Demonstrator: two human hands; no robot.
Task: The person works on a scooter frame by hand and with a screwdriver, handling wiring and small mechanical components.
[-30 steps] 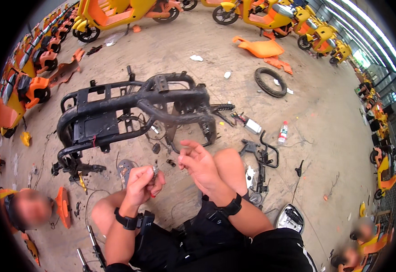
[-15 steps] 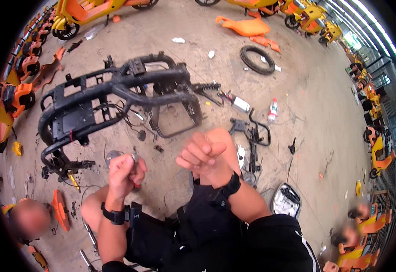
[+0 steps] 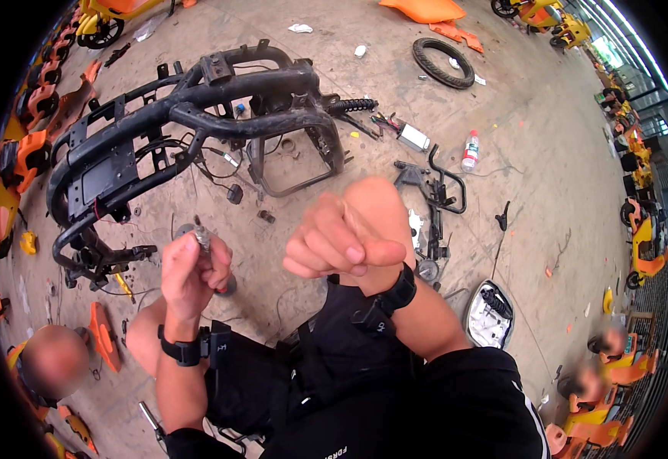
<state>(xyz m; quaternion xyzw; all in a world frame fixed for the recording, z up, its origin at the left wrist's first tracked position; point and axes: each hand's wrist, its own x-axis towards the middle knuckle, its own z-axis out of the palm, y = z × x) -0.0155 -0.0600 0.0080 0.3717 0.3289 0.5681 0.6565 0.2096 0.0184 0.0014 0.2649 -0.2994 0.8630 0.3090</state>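
Observation:
My left hand [image 3: 190, 271] is closed on a small silvery metal part [image 3: 201, 239], pinched upright between thumb and fingers. My right hand [image 3: 339, 241] is to its right, in front of my bent knee, with fingers curled and thumb out; whatever it may hold is hidden. Beyond both hands a black tubular scooter frame [image 3: 143, 164] lies on the concrete floor [image 3: 533, 191], with cables, a shock absorber [image 3: 353, 105] and a small black part [image 3: 266, 216] around it. A silver box with wires [image 3: 412, 136] lies behind my right hand.
Around me are a black bracket assembly [image 3: 445, 195], a bottle [image 3: 471, 151], a loose tyre [image 3: 443, 63], orange panels [image 3: 422, 11] and a white-lined part [image 3: 489, 315]. Rows of scooters [image 3: 640, 256] line both sides. Blurred people [image 3: 55, 361] are at lower left and right.
My right hand has curled its fingers, raised and spread a second ago, and turned. My left hand still grips the metal part. The view has shifted, moving the frame upward in the picture.

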